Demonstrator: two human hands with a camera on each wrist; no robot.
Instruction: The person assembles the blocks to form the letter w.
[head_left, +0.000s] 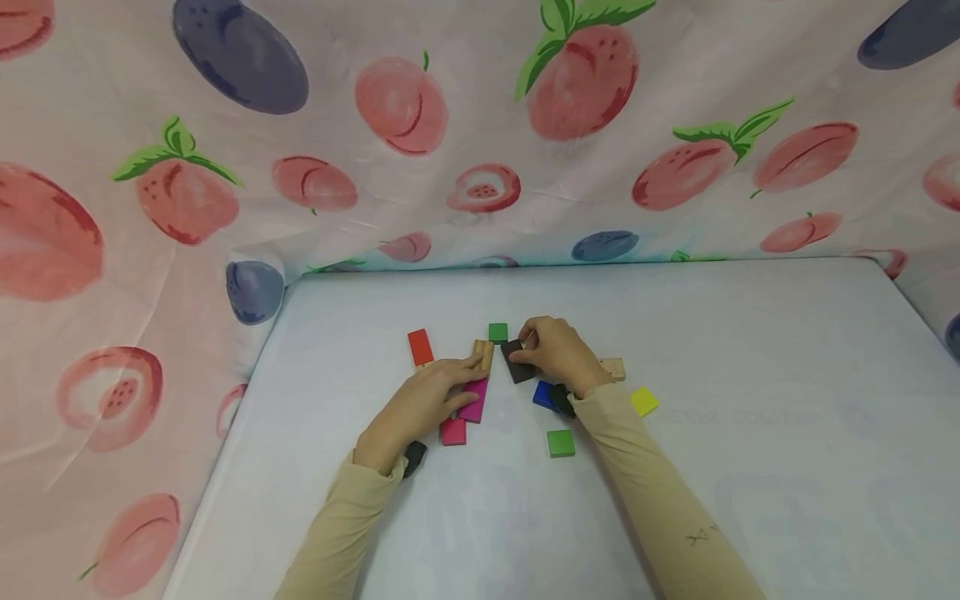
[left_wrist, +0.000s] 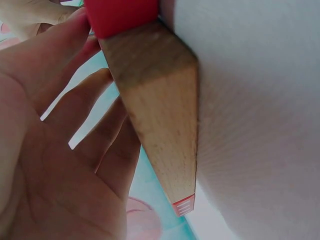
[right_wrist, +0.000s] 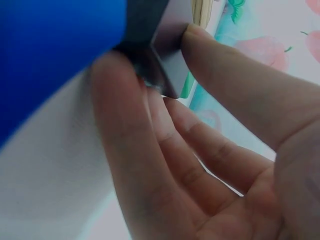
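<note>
**Currently: both hands at the coloured wooden blocks**

Nearest the person, a small green square block [head_left: 560, 443] lies on the pale table [head_left: 750, 350], just in front of the dark brown wooden block [head_left: 516, 363]. Left of the dark block, the left hand [head_left: 423, 406] rests with straight fingers across a long magenta block [head_left: 474, 400], its fingertips touching a plain wooden block [head_left: 483, 356]; a pink-red block [head_left: 453, 432] lies beside the wrist. The right hand [head_left: 553, 353] pinches the dark brown block between thumb and fingers. A blue block [head_left: 543, 393] lies behind that hand's wrist, a yellow square [head_left: 644, 402] further right. Beyond the dark block sit a red block [head_left: 420, 347] and another green square [head_left: 498, 332].
</note>
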